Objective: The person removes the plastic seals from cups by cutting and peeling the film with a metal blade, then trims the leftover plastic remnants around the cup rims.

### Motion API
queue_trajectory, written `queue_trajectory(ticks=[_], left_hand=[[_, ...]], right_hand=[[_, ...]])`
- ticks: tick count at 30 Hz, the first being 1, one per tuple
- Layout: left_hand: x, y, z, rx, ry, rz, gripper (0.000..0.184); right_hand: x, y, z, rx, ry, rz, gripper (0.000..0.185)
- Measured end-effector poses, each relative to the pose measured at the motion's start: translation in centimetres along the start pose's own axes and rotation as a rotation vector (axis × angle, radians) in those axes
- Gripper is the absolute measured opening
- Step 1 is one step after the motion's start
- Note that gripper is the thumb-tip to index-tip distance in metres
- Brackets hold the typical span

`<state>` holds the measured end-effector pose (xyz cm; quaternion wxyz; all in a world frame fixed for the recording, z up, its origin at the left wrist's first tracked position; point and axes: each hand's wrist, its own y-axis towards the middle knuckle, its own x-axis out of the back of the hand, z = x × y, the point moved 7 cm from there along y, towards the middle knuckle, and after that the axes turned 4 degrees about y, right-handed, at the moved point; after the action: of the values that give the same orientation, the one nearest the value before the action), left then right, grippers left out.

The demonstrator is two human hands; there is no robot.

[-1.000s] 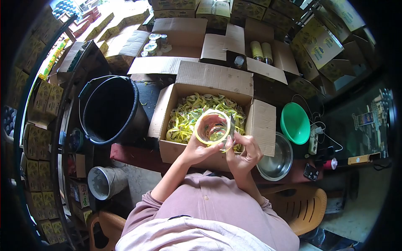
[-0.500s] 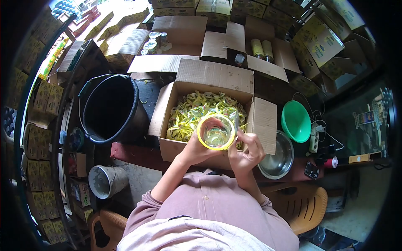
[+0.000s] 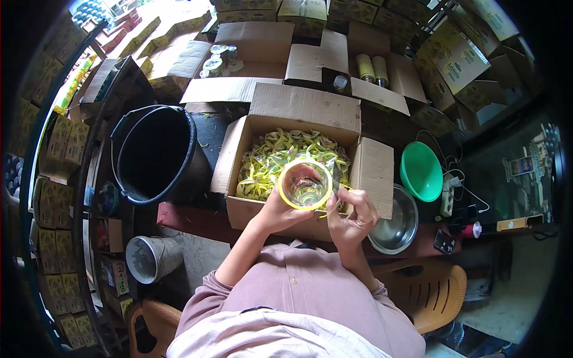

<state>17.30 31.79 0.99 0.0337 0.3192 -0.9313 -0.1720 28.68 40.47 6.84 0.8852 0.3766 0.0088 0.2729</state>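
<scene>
My left hand (image 3: pixel 276 213) is wrapped round a clear jar (image 3: pixel 305 185) with a yellow rim, its round end facing up toward me. Close on its right, my right hand (image 3: pixel 353 216) is closed in a pinch, holding a knife (image 3: pixel 336 174) whose thin grey blade points up along the jar's side. The handle is hidden by the fingers. Both hands are over the near edge of an open cardboard box (image 3: pixel 304 107). Inside that box lies a heap of curled yellow strips (image 3: pixel 268 156).
A black bucket (image 3: pixel 192 149) stands left of the box, a grey pail (image 3: pixel 152 259) lower down. On the right are a green bowl (image 3: pixel 421 170) and a metal bowl (image 3: pixel 406 232). Yellow bottles (image 3: pixel 365 70) and stacked cartons (image 3: pixel 450 56) sit behind.
The jar has shifted slightly left and up in my left hand and tilted a little. My right hand stays close beside it, with the blade showing more clearly.
</scene>
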Motion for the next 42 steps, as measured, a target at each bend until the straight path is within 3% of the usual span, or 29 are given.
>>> queue_trajectory(ticks=[5,11,17,20,33,42], left_hand=[[0.2,-0.1,-0.5,0.013,0.047,0.032,0.067],[-0.1,-0.3,-1.0,-0.012,0.111,0.128,0.066],[-0.8,-0.1,-0.9,-0.039,0.059,0.170,0.069],[-0.3,-0.1,-0.8,0.012,-0.078,0.061,0.071],[0.1,-0.2,-0.3,0.129,-0.076,-0.018,0.067],[-0.2,-0.3,-0.2,0.040,0.076,0.149,0.074]], right_hand=[[-0.2,0.3,0.8,0.118,-0.069,-0.024,0.022],[-0.2,1.0,-0.6,0.030,-0.015,0.093,0.025],[0.2,0.6,-1.8,-0.073,0.111,0.003,0.021],[0.6,0.2,-1.8,-0.116,0.137,-0.034,0.020],[-0.4,-0.6,-0.2,-0.024,0.115,0.015,0.018],[-0.2,0.4,-0.2,0.012,-0.003,0.044,0.018]])
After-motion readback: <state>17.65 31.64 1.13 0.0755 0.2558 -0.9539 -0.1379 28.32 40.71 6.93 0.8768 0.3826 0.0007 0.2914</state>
